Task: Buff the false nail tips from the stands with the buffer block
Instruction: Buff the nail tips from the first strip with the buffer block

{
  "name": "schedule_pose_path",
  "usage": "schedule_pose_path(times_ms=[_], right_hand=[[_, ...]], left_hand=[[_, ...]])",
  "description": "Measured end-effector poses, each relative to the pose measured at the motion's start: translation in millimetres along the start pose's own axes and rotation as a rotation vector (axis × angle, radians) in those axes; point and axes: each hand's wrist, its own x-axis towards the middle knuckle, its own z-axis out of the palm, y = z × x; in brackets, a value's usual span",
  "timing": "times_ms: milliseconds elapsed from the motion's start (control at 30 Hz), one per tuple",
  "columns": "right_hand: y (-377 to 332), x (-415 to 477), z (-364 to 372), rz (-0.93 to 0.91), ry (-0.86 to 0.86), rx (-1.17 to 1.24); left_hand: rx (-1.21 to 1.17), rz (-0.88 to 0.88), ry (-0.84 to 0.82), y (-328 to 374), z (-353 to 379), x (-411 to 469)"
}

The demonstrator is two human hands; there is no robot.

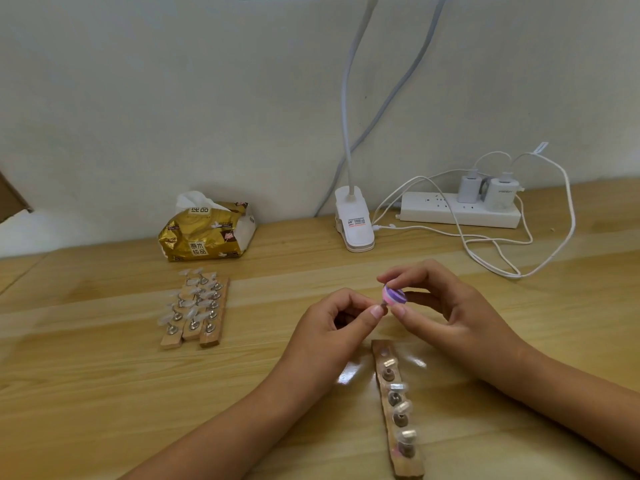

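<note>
**Buffing a tiny tip in mid-air: where the slips lie**

Holding both hands raised above the table, close together. Right hand (pixel 446 306) pinches a small pink-and-purple striped buffer block (pixel 394 295) between curled thumb and fingertips. Left hand (pixel 332 323) curls thumb and forefinger round a speck pressed against the block, most likely a clear false nail tip (pixel 383 307) on its pin, though almost hidden.

Biggest risk, by judgement: losing that tip. So slight a pinch under rubbing pressure may let it spring free, and clear plastic would be hard to find afterwards. Next: brushing a wrist against the long wooden stand (pixel 408 471) lying just beneath the forearms, with several clear tips on metal pins and a vacant hole at its far end. Least: scuffing a fingertip instead of the tip.

Around the work: a plain grey-white wall (pixel 173 98); a pale wood-grain table (pixel 104 393); looping white cables (pixel 554 244); a white power strip (pixel 460 209) carrying two white chargers (pixel 498 194); a gold tissue pack (pixel 207 230); a white clip-on lamp base (pixel 355 226); three more wooden stands (pixel 171 341) side by side at far left, crowded with clear tips.
</note>
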Motion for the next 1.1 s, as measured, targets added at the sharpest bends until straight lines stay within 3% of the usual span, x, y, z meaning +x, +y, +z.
schedule_pose_path(times_ms=[100, 233, 567, 667, 767, 867, 1000, 1100], right_hand=[[-1.2, -1.0, 1.2, -0.101, -0.004, -0.090], [-0.7, 0.6, 1.0, 0.035, 0.000, 0.014], [0.0, -1.5, -0.3, -0.067, -0.019, -0.057], [-0.3, 0.3, -0.9, 0.059, -0.014, 0.045], [0.6, 0.3, -0.1, 0.017, -0.005, 0.020], [-0.2, 0.6, 0.2, 0.106, -0.033, 0.034], [-2.5, 0.5, 0.8, 0.006, 0.032, -0.033], [-2.3, 0.7, -0.3, 0.050, 0.091, 0.060]], left_hand=[[-0.013, 0.002, -0.001, 0.4, 0.8, 0.4], [-0.025, -0.007, 0.007, -0.6, 0.2, 0.3], [-0.016, -0.011, -0.006, -2.4, -0.4, 0.9], [-0.033, -0.013, 0.018, -3.5, -0.7, 1.2], [-0.031, -0.014, 0.008, -3.8, -0.9, 1.3], [-0.039, -0.007, 0.024, -3.4, -0.6, 1.8], [-0.060, 0.002, 0.010, -1.4, -0.3, 2.1], [-0.107, -0.005, 0.017, -2.3, -0.2, 2.0]])
